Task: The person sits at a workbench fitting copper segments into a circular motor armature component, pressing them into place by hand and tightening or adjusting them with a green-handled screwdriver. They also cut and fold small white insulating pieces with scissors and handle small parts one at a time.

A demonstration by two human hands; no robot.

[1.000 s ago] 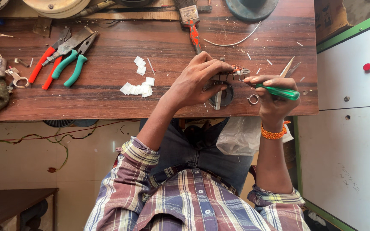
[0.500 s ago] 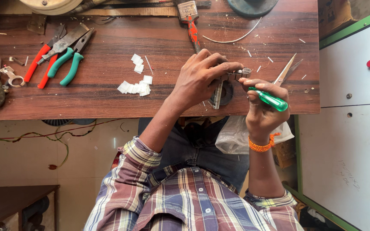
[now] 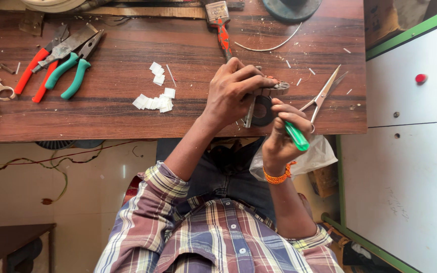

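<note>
Left hand (image 3: pixel 233 93) closed around a small grey metal part (image 3: pixel 275 89), fingers curled tight over it, just above the near edge of the table (image 3: pixel 102 121), toward its right end. Right hand (image 3: pixel 279 139) wrapped around a screwdriver (image 3: pixel 297 135) with a smooth, see-through green handle, tip pointed up at the part. Tip itself hidden behind the fingers. Looks like the middle of the job: part not set down, tool pressed close, nothing finished lying beside it.

Under the hands, a flat dark round disc (image 3: pixel 265 111), and a thin metal strip next to it. Just to the right, shiny steel scissors (image 3: pixel 324 93), blades a little apart. An orange bead band (image 3: pixel 278 177) on the right wrist, and a soft clear plastic bag (image 3: pixel 314 156) hanging below the table's near edge.

Further left, a small heap of white paper squares (image 3: pixel 153 101) in the middle of the table. Near the far left corner, pliers (image 3: pixel 69 71) with green rubbery grips and cutters (image 3: pixel 34 78) with red grips. At the far edge, a tool with a red handle (image 3: pixel 222 33). Dark brown wood, streaky grain, sprinkled with tiny white scraps
</note>
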